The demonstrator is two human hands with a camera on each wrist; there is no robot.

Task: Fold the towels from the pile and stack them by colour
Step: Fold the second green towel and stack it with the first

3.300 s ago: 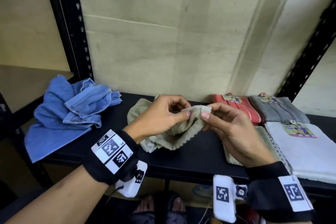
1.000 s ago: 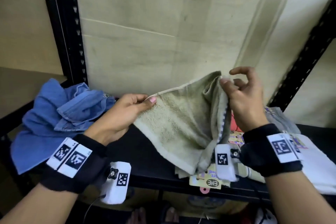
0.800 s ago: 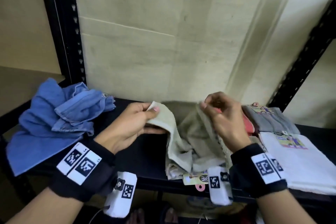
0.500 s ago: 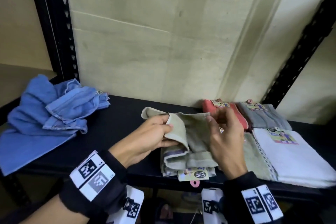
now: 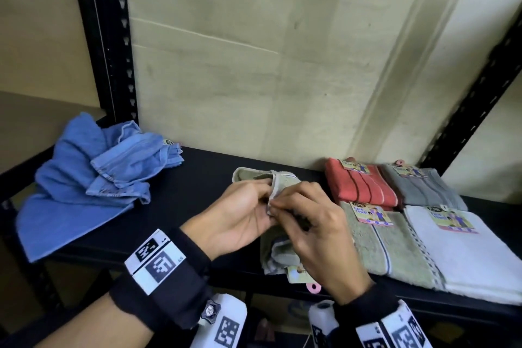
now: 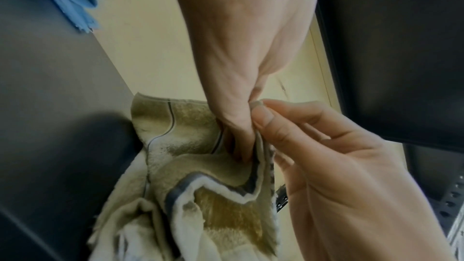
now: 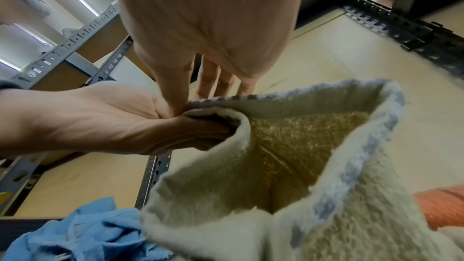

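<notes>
An olive-green towel (image 5: 278,256) with a paper tag lies bunched on the black shelf (image 5: 197,178), half folded. My left hand (image 5: 265,195) and right hand (image 5: 279,207) meet above it, and both pinch the same striped edge of the towel (image 6: 261,154). In the right wrist view the towel (image 7: 276,166) hangs open like a pouch below the pinching fingers (image 7: 175,104). A loose pile of blue towels (image 5: 93,178) lies at the shelf's left end. The middle of the green towel is hidden under my hands.
Folded towels lie at the right: red (image 5: 358,188) and grey (image 5: 423,189) at the back, green (image 5: 381,246) and white (image 5: 466,251) in front. Black slotted uprights (image 5: 107,37) flank the shelf, with a beige wall behind.
The green towel was held up spread out, then came down onto the shelf. My hands, apart half a second ago, have come together on one edge of it.
</notes>
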